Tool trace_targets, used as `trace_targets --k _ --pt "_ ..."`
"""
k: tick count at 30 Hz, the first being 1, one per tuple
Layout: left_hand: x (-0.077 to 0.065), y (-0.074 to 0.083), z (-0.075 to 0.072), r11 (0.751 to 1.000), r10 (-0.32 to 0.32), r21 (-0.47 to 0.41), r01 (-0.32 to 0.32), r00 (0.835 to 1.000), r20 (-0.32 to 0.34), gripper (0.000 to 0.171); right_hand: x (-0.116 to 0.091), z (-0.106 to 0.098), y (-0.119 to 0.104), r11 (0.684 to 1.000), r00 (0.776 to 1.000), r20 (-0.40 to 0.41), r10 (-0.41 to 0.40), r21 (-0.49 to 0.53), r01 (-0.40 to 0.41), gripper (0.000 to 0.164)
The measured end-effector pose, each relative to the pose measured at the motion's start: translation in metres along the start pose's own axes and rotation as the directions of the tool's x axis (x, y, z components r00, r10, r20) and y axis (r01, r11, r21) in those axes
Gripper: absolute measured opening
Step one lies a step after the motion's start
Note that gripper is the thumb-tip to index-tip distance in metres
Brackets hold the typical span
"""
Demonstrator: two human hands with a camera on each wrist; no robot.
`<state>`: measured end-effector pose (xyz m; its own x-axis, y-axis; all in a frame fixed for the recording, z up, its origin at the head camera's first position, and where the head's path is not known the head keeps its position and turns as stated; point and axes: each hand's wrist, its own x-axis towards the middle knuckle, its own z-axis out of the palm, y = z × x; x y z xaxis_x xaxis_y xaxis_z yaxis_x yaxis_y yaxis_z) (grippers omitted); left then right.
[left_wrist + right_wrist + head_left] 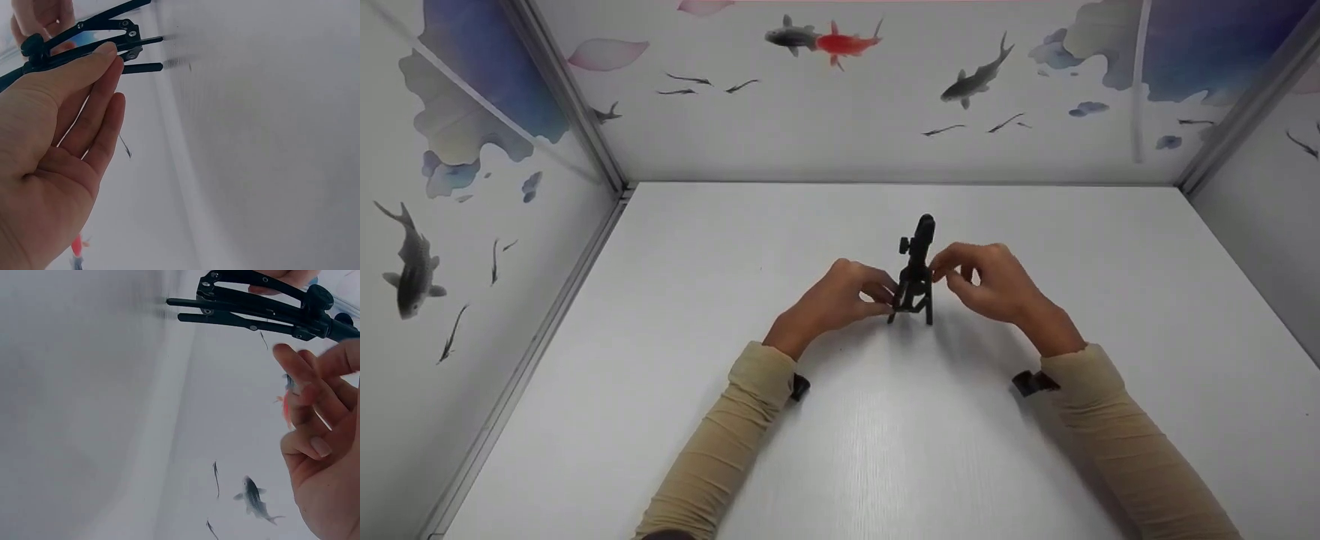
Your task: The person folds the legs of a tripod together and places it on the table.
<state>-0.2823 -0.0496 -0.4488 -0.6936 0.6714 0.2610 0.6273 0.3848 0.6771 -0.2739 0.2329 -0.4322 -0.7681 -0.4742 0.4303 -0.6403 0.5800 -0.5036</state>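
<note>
A small black tripod [916, 274] stands upright on the white table, its legs only slightly spread. In the left wrist view the tripod [101, 48] shows hinged braces and a round knob. My left hand [847, 296] pinches one of its lower legs between thumb and fingertips. On the other side, my right hand [994, 281] is beside the tripod's middle, fingertips right at it and loosely bent. The right wrist view has the right hand's fingers [315, 391] just below the tripod's stem and legs [253, 306], with no part of it between them.
The white tabletop [885, 450] is bounded by a back panel [870, 135] and side panels printed with fish and leaves. Metal frame posts [577, 97] stand at the corners. A small black camera [800, 387] sits at the left cuff, another [1027, 383] at the right.
</note>
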Motion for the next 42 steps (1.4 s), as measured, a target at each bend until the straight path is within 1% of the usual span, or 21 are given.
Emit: trace_targets --k 1,3,5,7,9,14,20,25,31,35,42 --pt "0.000 0.000 0.000 1.000 -0.001 -0.002 0.001 1.000 0.005 0.021 -0.001 -0.001 0.000 1.000 0.998 0.059 0.020 -0.002 -0.020 0.036" --pt "0.000 0.000 -0.001 1.000 0.003 -0.008 -0.002 1.000 0.010 0.021 -0.002 0.000 -0.001 0.998 0.983 0.172 0.064 -0.017 -0.062 0.041" --pt "0.000 -0.001 -0.001 1.000 0.013 -0.005 -0.013 1.000 0.009 0.019 -0.002 0.003 -0.003 0.995 0.962 0.255 0.102 -0.041 -0.095 0.038" --pt "0.000 -0.002 0.000 1.000 0.025 0.003 -0.025 1.000 0.007 0.018 -0.001 0.007 -0.006 0.992 0.945 0.305 0.121 -0.053 -0.111 0.031" --pt "0.000 -0.002 0.000 0.999 0.035 0.010 -0.035 0.999 0.006 0.017 0.000 0.011 -0.008 0.991 0.936 0.326 0.131 -0.064 -0.117 0.025" --pt "0.000 -0.002 0.001 0.999 0.037 0.017 -0.037 0.999 0.008 0.017 0.000 0.016 -0.010 0.991 0.936 0.327 0.131 -0.068 -0.115 0.017" --pt "0.001 0.000 0.004 0.998 0.030 0.056 -0.030 1.000 0.002 0.017 0.000 0.017 -0.008 0.991 0.931 0.341 0.131 -0.052 -0.120 0.015" --pt "0.001 0.001 0.005 0.995 0.040 0.092 -0.038 0.999 -0.012 0.016 0.000 0.018 -0.008 0.993 0.933 0.339 0.121 -0.028 -0.119 0.014" --pt "0.001 0.002 0.005 0.993 0.042 0.114 -0.040 0.999 -0.022 0.016 0.002 0.019 -0.010 0.991 0.932 0.339 0.127 -0.019 -0.129 0.014" --pt "0.001 0.002 0.004 0.993 0.039 0.114 -0.036 0.999 -0.023 0.016 0.002 0.020 -0.011 0.992 0.934 0.334 0.126 -0.012 -0.129 0.014" --pt "0.001 0.002 0.004 0.994 0.056 0.099 -0.053 0.998 -0.026 0.016 0.000 0.021 -0.010 0.990 0.938 0.323 0.128 0.007 -0.137 0.012"
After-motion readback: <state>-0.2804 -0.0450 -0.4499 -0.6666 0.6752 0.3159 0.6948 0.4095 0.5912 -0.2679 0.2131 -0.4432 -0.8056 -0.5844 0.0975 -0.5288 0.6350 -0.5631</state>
